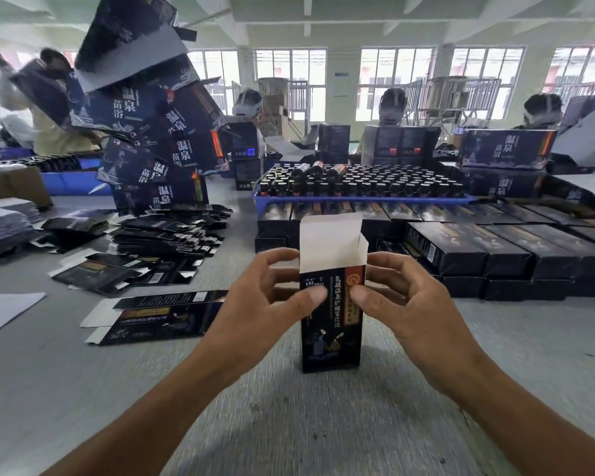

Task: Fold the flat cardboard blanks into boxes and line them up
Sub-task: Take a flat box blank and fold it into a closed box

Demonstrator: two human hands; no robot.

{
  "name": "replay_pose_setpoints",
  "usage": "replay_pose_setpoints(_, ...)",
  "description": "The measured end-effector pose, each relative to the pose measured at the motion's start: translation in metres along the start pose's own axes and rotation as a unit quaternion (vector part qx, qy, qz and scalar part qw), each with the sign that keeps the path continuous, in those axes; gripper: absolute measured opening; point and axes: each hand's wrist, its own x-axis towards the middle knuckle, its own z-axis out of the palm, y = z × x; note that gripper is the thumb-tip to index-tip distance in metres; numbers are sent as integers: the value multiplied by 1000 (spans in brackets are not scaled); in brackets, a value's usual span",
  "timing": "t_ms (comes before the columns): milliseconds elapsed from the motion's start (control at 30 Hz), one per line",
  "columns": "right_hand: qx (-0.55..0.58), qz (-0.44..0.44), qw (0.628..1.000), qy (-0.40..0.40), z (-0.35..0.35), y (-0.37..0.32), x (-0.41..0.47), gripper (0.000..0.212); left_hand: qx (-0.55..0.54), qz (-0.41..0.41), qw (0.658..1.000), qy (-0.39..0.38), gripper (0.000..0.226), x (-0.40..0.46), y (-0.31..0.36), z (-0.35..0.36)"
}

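A dark printed box [330,324] stands upright on the grey table, its white top flaps open and raised. My left hand [268,304] pinches its upper left edge, thumb on the front face and fingers curled behind. My right hand [402,300] pinches the upper right edge the same way. A flat dark blank [158,317] lies on the table left of the box. A loose pile of flat blanks [158,238] sits farther back on the left. Rows of folded dark boxes [495,249] lie lined up at the right, behind the box.
A blue tray [358,200] full of small dark bottles stands behind the folded boxes. A leaning tower of large dark cartons [158,139] rises at the back left. White sheets [4,310] lie at the left edge. Several people work across the table.
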Motion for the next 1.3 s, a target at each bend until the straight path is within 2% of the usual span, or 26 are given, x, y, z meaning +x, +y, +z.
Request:
replay_pose_setpoints(133, -27, -20, 999, 0, 0, 1, -1, 43, -18, 66, 997, 21, 42, 1, 2, -1)
replay_pose_setpoints(233, -59, -45, 997, -9, 2, 0, -3, 51, 17, 100, 995, 16, 33, -1, 1, 0)
replay_pose_setpoints(433, -107, -61, 992, -28, 0, -3, -4, 58, 42, 103, 994, 9, 31, 0, 0, -2)
replay_pose_setpoints(533, -109, -71, 991, -29, 0, -3, -5, 58, 44, 102, 994, 7, 34, 1, 0, -4)
replay_pose_setpoints(700, -119, -79, 989, -34, 2, -3, -6, 57, 42, 88, 995, -6, 55, 2, 1, -8)
replay_pose_setpoints(833, -124, -83, 988, -48, 0, -5, -6, 50, 42, 90, 995, -10, 55, 1, 2, -7)
replay_pose_setpoints(1000, -114, -72, 990, -45, -3, -8, -6, 42, 39, 113, 993, -1, 34, 1, 1, -3)
replay_pose_setpoints(1167, -75, -85, 993, -25, 0, -14, -7, 33, 37, 103, 994, 0, 24, 0, 0, -3)
replay_pose_setpoints(1300, -21, -103, 994, -3, 3, -18, -7, 22, 49, 108, 993, 7, 29, -2, 2, -1)
